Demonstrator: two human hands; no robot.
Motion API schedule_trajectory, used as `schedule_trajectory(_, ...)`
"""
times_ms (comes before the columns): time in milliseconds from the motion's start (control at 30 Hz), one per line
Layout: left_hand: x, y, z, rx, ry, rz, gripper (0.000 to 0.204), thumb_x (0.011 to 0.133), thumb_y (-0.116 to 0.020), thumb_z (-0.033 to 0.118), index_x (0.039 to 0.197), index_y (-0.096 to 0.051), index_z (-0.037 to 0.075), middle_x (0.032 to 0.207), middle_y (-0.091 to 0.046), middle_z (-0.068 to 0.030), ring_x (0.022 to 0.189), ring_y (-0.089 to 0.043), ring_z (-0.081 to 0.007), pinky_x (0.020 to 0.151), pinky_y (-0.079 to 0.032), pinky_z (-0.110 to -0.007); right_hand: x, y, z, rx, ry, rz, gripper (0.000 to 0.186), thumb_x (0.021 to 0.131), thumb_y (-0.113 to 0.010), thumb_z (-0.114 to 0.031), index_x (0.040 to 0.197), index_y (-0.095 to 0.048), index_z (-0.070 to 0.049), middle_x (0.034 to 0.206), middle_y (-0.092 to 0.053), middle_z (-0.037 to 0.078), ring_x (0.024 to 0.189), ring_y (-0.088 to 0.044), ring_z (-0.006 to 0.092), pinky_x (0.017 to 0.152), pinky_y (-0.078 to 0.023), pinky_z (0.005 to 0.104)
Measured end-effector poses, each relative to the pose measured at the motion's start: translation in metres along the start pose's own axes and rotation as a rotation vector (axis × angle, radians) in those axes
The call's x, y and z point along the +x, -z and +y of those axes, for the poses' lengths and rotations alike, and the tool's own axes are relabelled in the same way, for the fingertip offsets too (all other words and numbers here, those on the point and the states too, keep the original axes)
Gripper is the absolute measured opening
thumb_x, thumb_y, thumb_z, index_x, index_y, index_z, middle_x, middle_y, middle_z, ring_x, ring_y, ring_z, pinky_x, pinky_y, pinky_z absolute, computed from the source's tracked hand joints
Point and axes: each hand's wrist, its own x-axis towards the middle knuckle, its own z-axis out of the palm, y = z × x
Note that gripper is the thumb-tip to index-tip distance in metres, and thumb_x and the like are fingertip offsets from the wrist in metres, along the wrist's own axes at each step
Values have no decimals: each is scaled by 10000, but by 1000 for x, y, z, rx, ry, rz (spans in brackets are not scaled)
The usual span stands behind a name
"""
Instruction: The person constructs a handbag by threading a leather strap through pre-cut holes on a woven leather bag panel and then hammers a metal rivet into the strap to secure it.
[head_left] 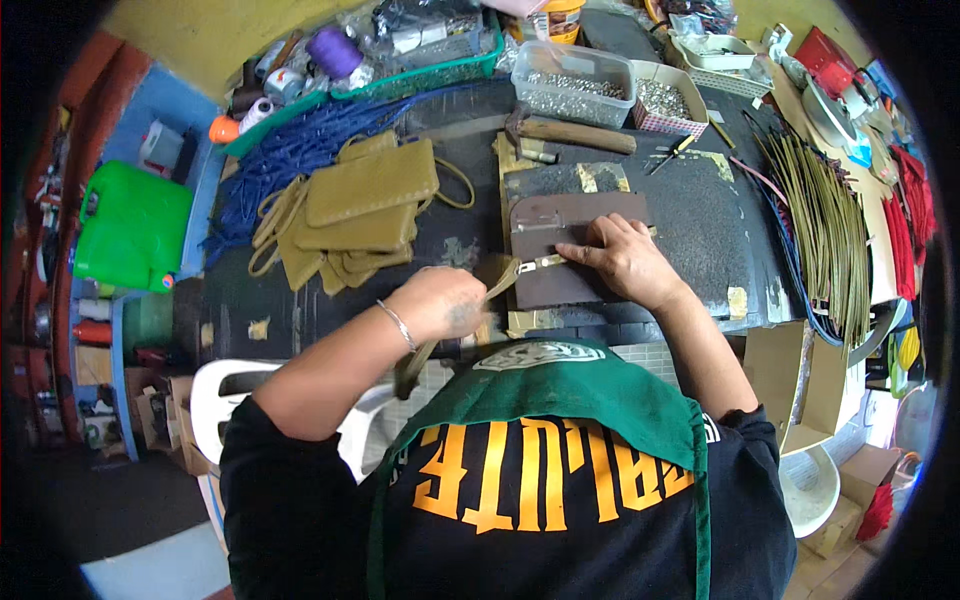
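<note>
My left hand (445,303) is shut on an olive-green leather strap (503,277), whose loose end hangs down past my wrist to the table's front edge. The strap's far end, with a small metal fitting (541,262), lies on a dark brown leather piece (560,245). My right hand (625,258) presses flat on that brown piece, fingertips beside the fitting. The brown piece rests on a dark work mat (690,225).
A stack of olive leather pouches (355,210) lies to the left. A hammer (565,132) sits behind the mat. Clear tubs of metal rivets (575,85) stand at the back. A bundle of olive strips (825,225) lies at right. Blue cord (290,155) is piled at back left.
</note>
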Motion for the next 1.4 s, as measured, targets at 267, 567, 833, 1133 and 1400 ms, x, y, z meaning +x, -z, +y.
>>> schedule_trajectory(267, 59, 26, -28, -277, -543, 139, 328, 686, -629, 348, 681, -584, 23, 627, -519, -115, 606, -528, -262, 579, -434, -326, -6, -7, -1, 64, -129, 0, 344, 714, -493, -148, 1013, -591, -286, 821, -455, 9, 826, -461, 177, 715, -381, 338)
schedule_trajectory(567, 55, -27, -11, -558, -473, 808, 153, 633, -666, 110, 732, -594, 18, 751, -494, -85, 707, -516, -238, 637, -424, -304, 8, 15, -16, 48, -164, -124, 341, 703, -501, -111, 988, -611, -262, 798, -475, 39, 819, -482, 215, 733, -376, 357)
schedule_trajectory(833, 40, -30, -14, -454, -406, 856, 363, 674, -651, 194, 946, -514, -3, 799, -478, -103, 822, -484, -259, 736, -400, -324, 18, 7, -2, 115, -77, -109, 329, 663, -603, -139, 968, -614, -262, 789, -468, 37, 793, -484, 221, 657, -377, 357)
schedule_trajectory(1133, 45, -36, -23, -651, -324, 692, 236, 691, -634, 144, 779, -466, 3, 726, -488, -96, 668, -512, -204, 632, -430, -282, 11, 8, 0, 184, -146, -73, 363, 656, -575, -98, 982, -613, -255, 808, -466, 39, 813, -473, 212, 691, -370, 341)
schedule_trajectory(1400, 49, -21, -30, -762, -126, 140, 180, 703, -642, 102, 714, -498, -6, 665, -522, -31, 577, -492, -66, 494, -405, -199, 6, -1, -3, 175, -136, -39, 346, 688, -533, -98, 990, -609, -247, 835, -464, 37, 832, -460, 205, 711, -367, 347)
